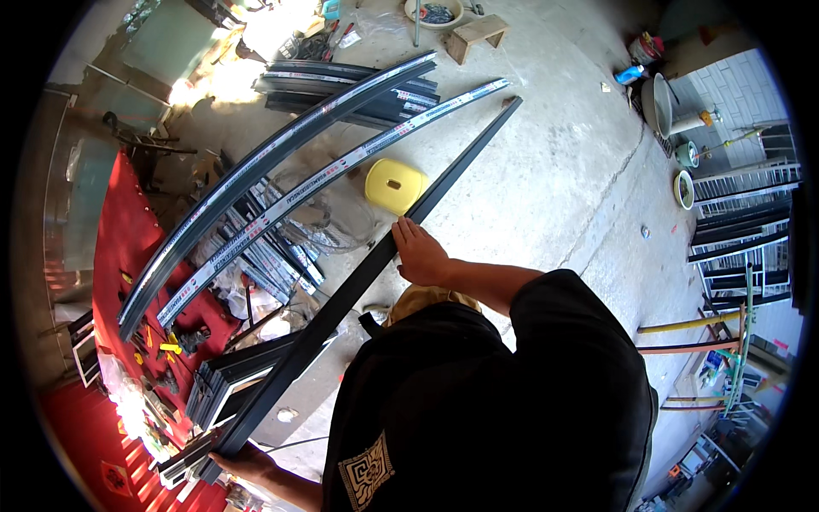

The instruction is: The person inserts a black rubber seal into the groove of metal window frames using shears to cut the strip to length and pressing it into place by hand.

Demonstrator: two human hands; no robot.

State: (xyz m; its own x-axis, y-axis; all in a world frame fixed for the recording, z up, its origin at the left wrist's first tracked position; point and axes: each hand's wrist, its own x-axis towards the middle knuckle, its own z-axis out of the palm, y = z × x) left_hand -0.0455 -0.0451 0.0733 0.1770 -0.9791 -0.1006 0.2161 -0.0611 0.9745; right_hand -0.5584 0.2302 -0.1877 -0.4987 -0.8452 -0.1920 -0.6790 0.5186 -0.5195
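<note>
A long black metal profile [333,312] runs diagonally in front of me, from the lower left to the upper middle. My right hand [420,253] is closed over it around its middle, fingers across the top face. Down at its near left end, my left hand [246,463] grips the edge, its fingers partly hidden by the bar. Beyond the bar lie a long dark profile with a labelled film strip [256,162] and a slimmer one [316,183] parallel to it. A yellow plastic stool [394,189] stands close behind the bar, near my right hand.
A red-covered table [128,230] with tools stands at left. Bundled wrapped profiles [264,243] and a dark stack [230,384] lie by it; another stack [350,90] lies farther off. A wooden stool [475,36] stands at the back, racks [742,239] at right.
</note>
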